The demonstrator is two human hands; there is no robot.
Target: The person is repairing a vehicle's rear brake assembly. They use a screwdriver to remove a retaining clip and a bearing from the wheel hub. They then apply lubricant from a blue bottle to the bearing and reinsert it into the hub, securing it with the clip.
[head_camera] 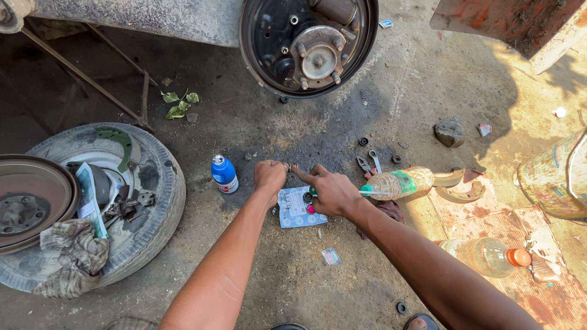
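My left hand (269, 175) is a closed fist with its knuckles on the dirty ground, next to a small blue bottle (224, 174). My right hand (331, 190) points its forefinger toward the left hand and grips a thin tool with a green handle (365, 190). Both hands hover over a pale blue printed packet (295, 211) lying flat on the ground. What the left fist encloses is hidden.
A bare brake hub with studs (319, 56) hangs above. A tyre (153, 208) holding brake shoes, parts and a rag lies left, beside a brake drum (30, 198). A lying plastic bottle (400, 182), pliers (365, 164), a second bottle (486, 255), washers and a stone (449, 131) sit right.
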